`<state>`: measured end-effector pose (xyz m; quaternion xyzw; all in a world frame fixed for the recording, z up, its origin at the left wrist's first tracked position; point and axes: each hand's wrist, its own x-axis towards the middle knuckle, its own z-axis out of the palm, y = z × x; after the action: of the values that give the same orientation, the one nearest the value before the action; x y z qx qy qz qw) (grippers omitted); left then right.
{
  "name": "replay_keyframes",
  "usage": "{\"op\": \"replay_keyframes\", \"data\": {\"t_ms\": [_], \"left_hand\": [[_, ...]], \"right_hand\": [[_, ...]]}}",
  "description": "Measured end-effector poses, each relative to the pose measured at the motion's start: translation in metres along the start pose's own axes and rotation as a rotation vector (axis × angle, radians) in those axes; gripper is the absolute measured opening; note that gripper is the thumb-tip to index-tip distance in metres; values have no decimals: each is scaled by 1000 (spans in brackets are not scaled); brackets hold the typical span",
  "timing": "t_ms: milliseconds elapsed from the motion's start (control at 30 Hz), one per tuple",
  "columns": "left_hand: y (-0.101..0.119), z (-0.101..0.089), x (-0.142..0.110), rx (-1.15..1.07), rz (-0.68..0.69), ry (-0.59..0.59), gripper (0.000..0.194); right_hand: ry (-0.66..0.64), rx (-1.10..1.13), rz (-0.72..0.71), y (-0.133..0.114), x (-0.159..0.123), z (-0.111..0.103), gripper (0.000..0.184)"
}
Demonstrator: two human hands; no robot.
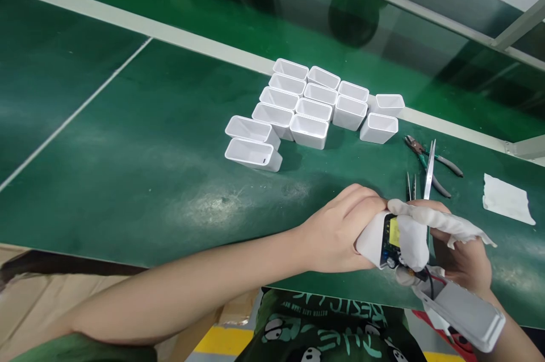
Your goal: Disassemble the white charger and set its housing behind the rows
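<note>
My left hand [340, 231] is closed around a small white plastic housing [371, 241]. A circuit board [388, 245] with a yellow-wrapped part shows at the housing's open end, apparently partly inside. White coverings sit on the fingers of my right hand [464, 257], which is closed on the board, one covered finger pressing over it. A dark wire [431, 282] runs from the board to a grey-white elongated plastic piece [466, 311] lying below my right palm. Beyond my right hand, pointed tweezers [411, 186] and a silver blade-like tool [430, 169] show; their lower ends are hidden.
Several white open-topped housings [309, 130] stand in rows on the green table [140, 180]. Green-handled pliers [431, 163] lie right of them. A torn white sheet [508, 198] is at the right. A pale rail [204, 47] crosses behind, with a metal-framed shelf [409, 13] above.
</note>
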<state>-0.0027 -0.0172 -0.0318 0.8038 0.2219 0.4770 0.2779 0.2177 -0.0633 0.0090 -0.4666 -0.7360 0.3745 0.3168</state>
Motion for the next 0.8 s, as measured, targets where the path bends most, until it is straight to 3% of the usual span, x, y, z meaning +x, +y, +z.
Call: {"op": "replay_keyframes", "data": {"t_ms": [600,800], "left_hand": [[0,2,-3,-6,-62,15,50],[1,2,-3,-12,-82,-6,51]], "right_hand": [[9,31,-28,2,0,5,62],[-8,44,38,-4,2,4,57]]}}
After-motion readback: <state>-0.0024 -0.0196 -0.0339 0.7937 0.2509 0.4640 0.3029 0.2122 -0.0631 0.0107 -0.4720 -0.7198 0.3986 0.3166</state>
